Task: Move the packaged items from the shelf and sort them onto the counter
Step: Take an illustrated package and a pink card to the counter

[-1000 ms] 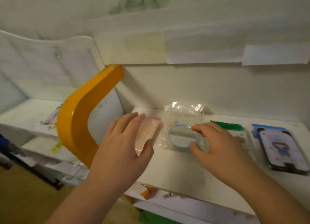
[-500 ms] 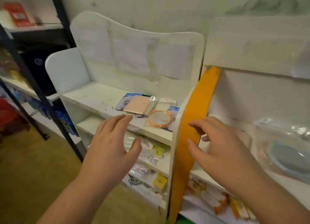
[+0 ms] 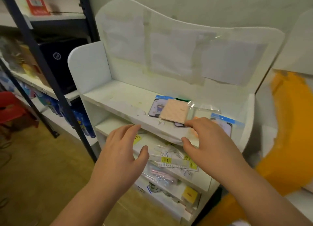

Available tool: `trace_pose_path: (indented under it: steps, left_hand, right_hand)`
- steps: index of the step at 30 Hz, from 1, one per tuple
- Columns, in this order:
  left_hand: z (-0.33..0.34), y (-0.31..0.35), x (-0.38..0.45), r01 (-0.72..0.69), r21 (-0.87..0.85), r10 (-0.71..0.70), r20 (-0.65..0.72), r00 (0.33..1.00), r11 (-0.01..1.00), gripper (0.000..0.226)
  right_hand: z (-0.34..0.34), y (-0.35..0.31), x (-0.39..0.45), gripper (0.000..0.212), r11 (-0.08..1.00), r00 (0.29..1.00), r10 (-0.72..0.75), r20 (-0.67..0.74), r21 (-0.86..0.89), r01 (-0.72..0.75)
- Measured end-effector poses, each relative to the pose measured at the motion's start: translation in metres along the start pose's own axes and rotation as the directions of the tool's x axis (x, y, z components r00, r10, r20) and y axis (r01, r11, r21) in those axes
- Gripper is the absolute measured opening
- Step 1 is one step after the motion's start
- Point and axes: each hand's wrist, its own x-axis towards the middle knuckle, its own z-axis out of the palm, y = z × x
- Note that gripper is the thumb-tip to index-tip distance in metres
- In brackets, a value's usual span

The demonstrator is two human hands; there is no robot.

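Note:
On the top board of a white shelf unit (image 3: 118, 97) lie several packaged items: a peach square pack (image 3: 174, 113) on top of a blue-headed phone-case pack (image 3: 156, 105), a clear bag (image 3: 205, 112), and another blue-headed pack (image 3: 223, 122). My right hand (image 3: 210, 144) hovers over the shelf's front edge, fingers spread, its fingertips just short of the peach pack and covering an orange ring. My left hand (image 3: 122, 153) floats open lower down, in front of the second shelf, holding nothing.
Lower shelves hold white boxes with yellow labels (image 3: 169, 159) and bagged goods (image 3: 159, 176). A dark metal rack (image 3: 42, 59) with stock stands to the left. An orange curved panel (image 3: 288, 141) of the neighbouring unit is at the right. Wooden floor lies below.
My view has swung left from the counter unit to the white shelf. Both hands left the items there and came empty toward the shelf's top board; the right hand is now nearest the packs.

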Motion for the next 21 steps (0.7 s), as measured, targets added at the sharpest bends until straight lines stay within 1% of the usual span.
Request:
trace_pose_path:
  steps: [5,8,11,14,17,21]
  left_hand:
    - [0.009,-0.029,0.058,-0.025,0.006,0.025,0.008,1.0,1.0,0.062]
    - [0.013,-0.043,0.097,-0.034,-0.003,0.034,0.019,0.999,0.999,0.062]
    - [0.021,-0.055,0.134,-0.063,-0.013,0.064,0.036,0.997,0.998,0.06]
    - [0.032,-0.064,0.164,-0.092,-0.02,0.094,0.068,0.993,0.996,0.06]
    - [0.041,-0.072,0.189,-0.099,-0.066,0.106,0.108,0.988,0.993,0.059]
    - [0.056,-0.087,0.224,-0.126,-0.107,0.142,0.157,0.977,0.986,0.058]
  right_hand:
    - [0.05,0.006,0.058,0.045,0.999,0.998,0.051,0.046,-0.007,-0.051]
    - [0.074,0.014,0.095,0.049,0.995,0.99,0.1,0.098,-0.022,-0.098]
    - [0.095,0.023,0.131,0.051,0.988,0.977,0.146,0.156,-0.073,-0.136]
    - [0.112,0.038,0.157,0.06,0.971,0.95,0.197,0.242,-0.182,-0.155]
    - [0.127,0.049,0.17,0.072,0.962,0.92,0.232,0.318,-0.217,-0.167]
    - [0.14,0.051,0.181,0.073,0.951,0.921,0.252,0.297,-0.252,-0.179]
